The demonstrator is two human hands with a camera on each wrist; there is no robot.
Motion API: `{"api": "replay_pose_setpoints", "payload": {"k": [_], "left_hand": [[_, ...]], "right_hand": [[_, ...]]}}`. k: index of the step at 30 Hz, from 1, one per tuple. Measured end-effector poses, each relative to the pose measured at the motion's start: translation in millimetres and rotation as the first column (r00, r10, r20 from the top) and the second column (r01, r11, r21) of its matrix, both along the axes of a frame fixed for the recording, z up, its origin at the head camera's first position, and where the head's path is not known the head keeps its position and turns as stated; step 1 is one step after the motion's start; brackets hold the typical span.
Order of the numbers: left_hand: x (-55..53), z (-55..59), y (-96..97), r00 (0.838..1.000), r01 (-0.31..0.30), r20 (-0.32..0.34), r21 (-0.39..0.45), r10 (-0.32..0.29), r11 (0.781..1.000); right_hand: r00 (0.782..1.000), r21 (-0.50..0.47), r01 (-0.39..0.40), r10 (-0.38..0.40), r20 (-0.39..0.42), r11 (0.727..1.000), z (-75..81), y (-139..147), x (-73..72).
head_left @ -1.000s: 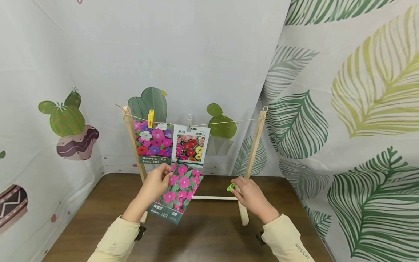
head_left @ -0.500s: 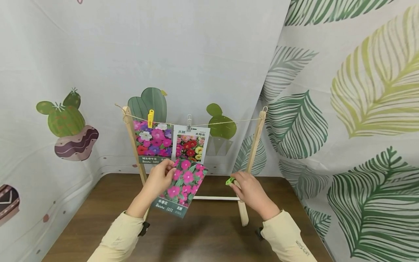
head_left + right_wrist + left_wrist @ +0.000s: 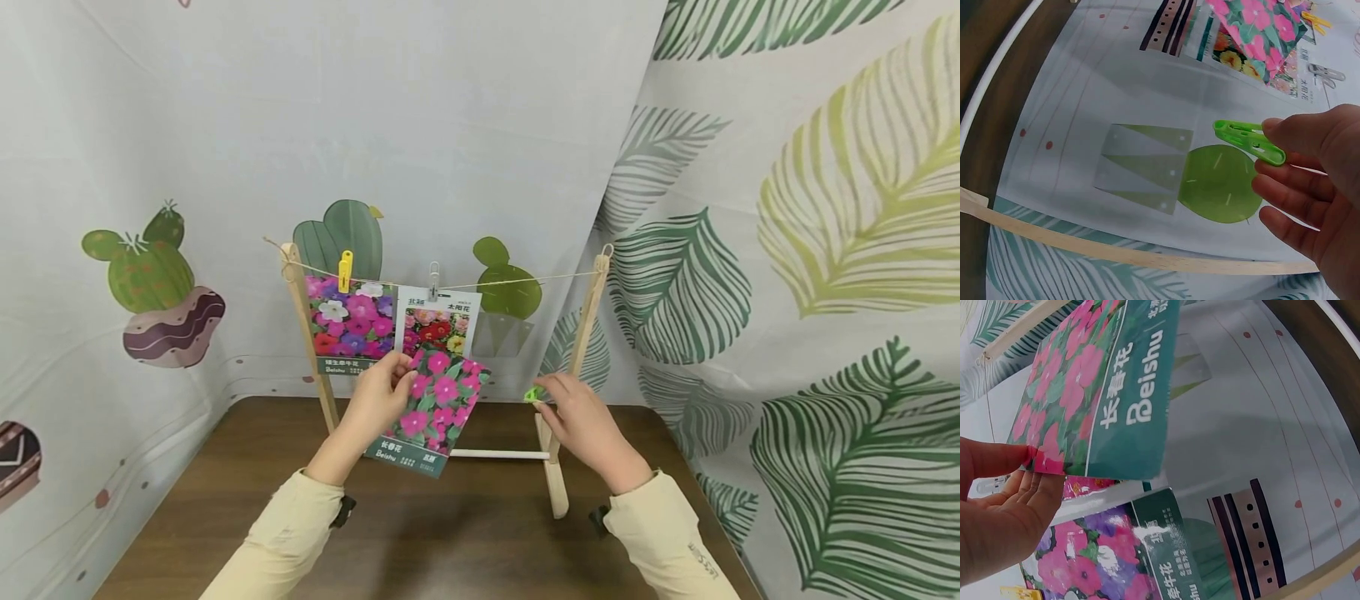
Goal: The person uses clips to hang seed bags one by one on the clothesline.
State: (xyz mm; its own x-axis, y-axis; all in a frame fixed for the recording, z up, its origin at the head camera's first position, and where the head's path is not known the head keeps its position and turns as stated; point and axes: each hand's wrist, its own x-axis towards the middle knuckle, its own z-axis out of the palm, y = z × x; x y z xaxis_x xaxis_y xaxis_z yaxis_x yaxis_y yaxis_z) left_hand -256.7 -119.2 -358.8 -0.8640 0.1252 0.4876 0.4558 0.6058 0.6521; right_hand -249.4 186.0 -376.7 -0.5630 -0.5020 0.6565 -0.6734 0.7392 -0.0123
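Between thumb and fingers, my left hand [image 3: 377,393] pinches the left edge of a seed packet [image 3: 438,404] with pink flowers. The packet tilts in front of the line and overlaps the lower part of a white seed packet [image 3: 476,310] hung by a grey clothespin [image 3: 433,282]. Left of that, a yellow clothespin [image 3: 345,272] holds a packet with purple and pink flowers [image 3: 352,325]. My right hand [image 3: 581,421] pinches a green clothespin [image 3: 1249,141] by thumb and fingertips, below the right part of the line and apart from it.
A thin string [image 3: 525,280] runs between two wooden posts, the left post [image 3: 302,304] and the right post [image 3: 588,321]. A white crossbar [image 3: 498,455] joins them low down. The frame stands on a brown table [image 3: 480,533] before a printed cloth backdrop [image 3: 480,125].
My left hand has moved right and up with the pink-flower packet, which now covers more of the white packet. My right hand has risen a little with the green clothespin.
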Motion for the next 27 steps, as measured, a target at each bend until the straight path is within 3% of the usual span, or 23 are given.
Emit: {"api": "replay_pose_setpoints", "payload": {"k": [10, 21, 27], "left_hand": [[-4.3, 4.7, 11.1, 1.000, 0.018, 0.001, 0.044, -0.018, 0.999], [-6.7, 7.9, 19.8, 0.997, 0.050, -0.058, 0.074, -0.046, 0.996], [-8.1, 12.5, 23.2, 0.997, 0.038, -0.076, 0.060, -0.033, 0.997]], "right_hand": [[1.000, -0.011, 0.015, -0.015, 0.013, 1.000, 12.4, 3.0, 0.9], [0.999, -0.037, -0.017, 0.015, -0.053, 0.999, 29.0, 5.3, -0.1], [0.997, -0.066, -0.017, 0.012, -0.080, 0.998, 40.5, 7.8, -0.5]]}}
